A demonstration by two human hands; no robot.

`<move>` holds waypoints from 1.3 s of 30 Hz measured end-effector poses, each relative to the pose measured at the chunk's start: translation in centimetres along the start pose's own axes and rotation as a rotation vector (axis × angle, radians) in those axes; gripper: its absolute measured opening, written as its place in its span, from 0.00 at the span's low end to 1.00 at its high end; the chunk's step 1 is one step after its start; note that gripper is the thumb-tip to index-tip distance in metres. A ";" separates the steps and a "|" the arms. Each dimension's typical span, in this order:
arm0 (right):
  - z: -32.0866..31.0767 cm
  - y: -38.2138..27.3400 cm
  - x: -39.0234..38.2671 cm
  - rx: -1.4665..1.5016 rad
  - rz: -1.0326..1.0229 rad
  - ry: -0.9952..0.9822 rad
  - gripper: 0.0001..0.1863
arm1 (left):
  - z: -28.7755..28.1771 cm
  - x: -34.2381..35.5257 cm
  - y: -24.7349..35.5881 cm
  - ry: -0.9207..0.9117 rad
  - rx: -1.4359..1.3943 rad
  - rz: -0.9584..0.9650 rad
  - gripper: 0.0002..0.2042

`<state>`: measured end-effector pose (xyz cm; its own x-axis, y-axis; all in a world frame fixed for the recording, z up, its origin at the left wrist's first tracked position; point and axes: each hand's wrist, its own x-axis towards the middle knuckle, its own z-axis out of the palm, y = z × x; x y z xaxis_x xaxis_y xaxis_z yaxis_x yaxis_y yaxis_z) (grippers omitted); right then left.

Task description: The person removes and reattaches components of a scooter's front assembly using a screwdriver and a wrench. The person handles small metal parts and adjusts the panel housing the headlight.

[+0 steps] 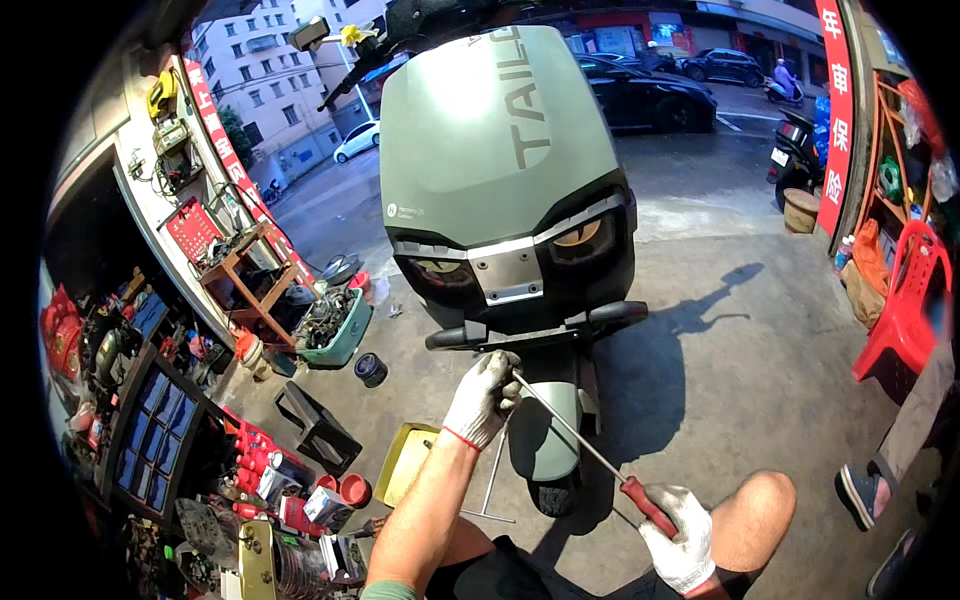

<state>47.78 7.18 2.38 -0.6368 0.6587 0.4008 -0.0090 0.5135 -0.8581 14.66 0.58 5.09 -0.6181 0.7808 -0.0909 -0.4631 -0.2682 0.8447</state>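
Note:
In front of me stands a scooter with a grey-green body panel [470, 150], dark lamps and a green fender [545, 430] over its wheel. My left hand [487, 400], in a white work glove, is closed just below the scooter's lower black trim. A metal T-handle wrench [495, 470] hangs down from its fingers, crossbar lowest. My right hand [682, 540], also gloved, grips the red handle of a long screwdriver [590, 450]. The screwdriver's shaft slants up to the left, and its tip end reaches the left hand's fingertips. What the tip touches is hidden.
A yellow tray [398, 470] lies left of the wheel, near a black stool [318, 428] and a teal bin [340, 335] of parts. Bottles and tools crowd the left side. At right are a red plastic chair [905, 295] and another person's leg and shoe [862, 495].

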 end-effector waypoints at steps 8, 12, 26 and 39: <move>-0.2 0.9 -0.4 -0.008 0.010 0.001 0.21 | 1.0 -0.4 0.1 -0.019 -0.007 0.002 0.10; -0.3 0.0 -0.6 0.084 0.134 -0.017 0.22 | 1.3 -0.5 -0.1 -0.011 -0.042 -0.010 0.10; 0.9 -1.3 -2.1 0.267 0.176 0.095 0.21 | 4.6 1.8 0.2 -0.034 -0.207 -0.013 0.11; 1.8 -7.3 3.2 0.091 -0.111 0.183 0.23 | 9.1 5.3 3.4 -0.010 -0.136 0.228 0.08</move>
<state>44.43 4.55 9.34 -0.4774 0.6939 0.5391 -0.1463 0.5421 -0.8274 15.62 9.02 12.26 -0.7106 0.6965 0.0996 -0.3939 -0.5111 0.7639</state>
